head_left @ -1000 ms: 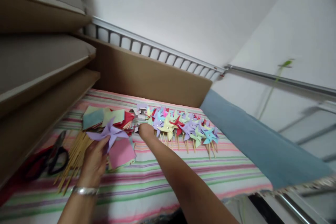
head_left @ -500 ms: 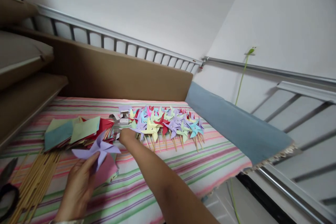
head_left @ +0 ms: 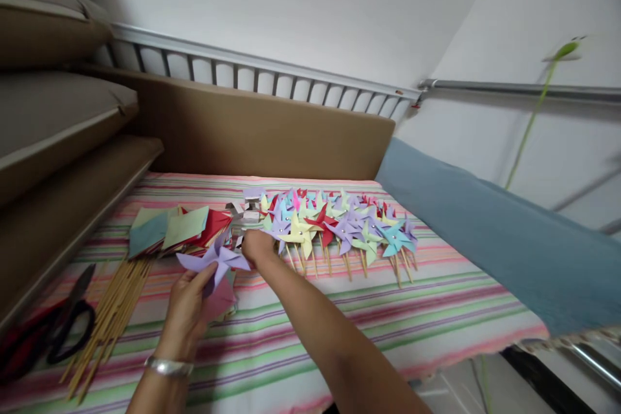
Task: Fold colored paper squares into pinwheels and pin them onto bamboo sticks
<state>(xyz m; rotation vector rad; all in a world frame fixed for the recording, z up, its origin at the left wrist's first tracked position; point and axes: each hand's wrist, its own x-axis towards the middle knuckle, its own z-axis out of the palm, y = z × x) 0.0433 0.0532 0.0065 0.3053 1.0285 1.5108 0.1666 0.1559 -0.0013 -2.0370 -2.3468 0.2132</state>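
Observation:
My left hand (head_left: 188,301) pinches a folded purple paper pinwheel (head_left: 222,260) near its centre, above a pink paper sheet (head_left: 222,301). A silver bracelet (head_left: 168,367) circles that wrist. My right hand (head_left: 257,246) reaches forward to the small white boxes (head_left: 251,206); its fingers are hidden behind the hand, so what they touch is unclear. Just right of it lie rows of finished paper pinwheels on sticks, among them a yellow pinwheel (head_left: 299,235), a red pinwheel (head_left: 323,223) and a blue pinwheel (head_left: 394,237).
Stacked coloured paper squares (head_left: 187,229) lie at the left, with bamboo sticks (head_left: 114,317) and black-handled scissors (head_left: 72,317) nearer me. Everything rests on a striped cloth (head_left: 388,323). A brown board (head_left: 272,129) stands behind, and blue fabric (head_left: 485,220) borders the right.
My view has shifted left, so the scene sits further right. My left hand still holds the purple pinwheel, and my right hand stays by the small boxes.

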